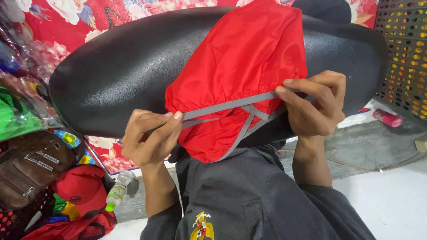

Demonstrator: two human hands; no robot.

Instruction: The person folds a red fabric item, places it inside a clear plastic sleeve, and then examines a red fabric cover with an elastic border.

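Note:
A long black padded seat point(120, 66) lies across my lap, its textured surface facing me. A red fabric cover point(240, 66) with a gathered edge is pulled over its middle part. Grey straps point(231, 106) run along the cover's lower edge and cross in a Y shape. My left hand point(149, 138) pinches the left end of a grey strap at the cover's left corner. My right hand point(316, 104) grips the strap's right end and the cover's edge against the seat. Both hands pull the strap taut between them.
A brown bag point(33, 166), red cap point(82, 186) and a small bottle with a green cap point(116, 191) lie at lower left. A pink tube point(387, 118) lies on the floor at right, below a perforated metal panel point(404, 49). Red floral cloth point(66, 22) hangs behind.

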